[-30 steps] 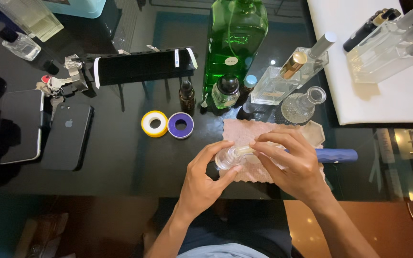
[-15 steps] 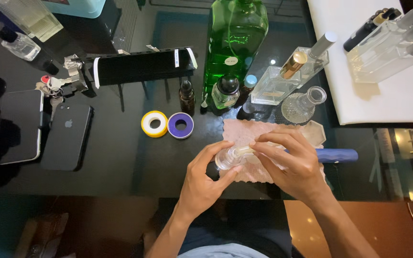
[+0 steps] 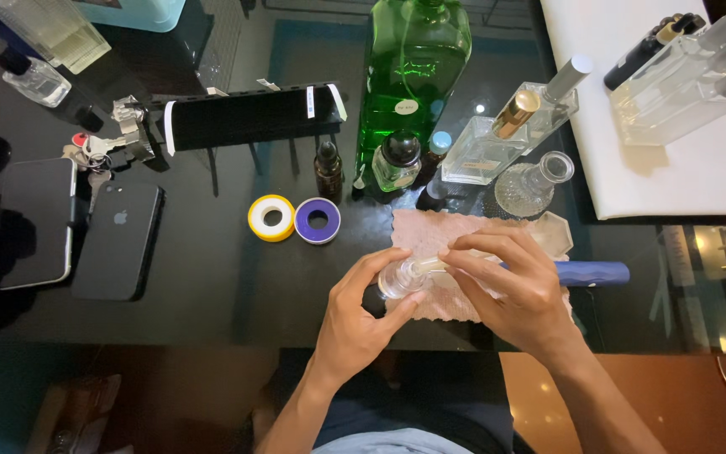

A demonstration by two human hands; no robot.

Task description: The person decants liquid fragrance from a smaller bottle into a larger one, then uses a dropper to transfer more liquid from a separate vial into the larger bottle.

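I see my left hand point(image 3: 355, 324) cradling a small clear vial point(image 3: 398, 280) over a pink cloth point(image 3: 430, 231) on the tabletop point(image 3: 212, 286). My right hand point(image 3: 523, 290) pinches its pale neck with the fingers point(image 3: 464, 252). Risk: the glass looks slick and could slip from the grip onto the cloth, or tip, spilling. Contents of the vial: cannot tell. The green bottle point(image 3: 413, 59) behind looks nearly empty; 2 tape rolls point(image 3: 294, 219) lie well clear.
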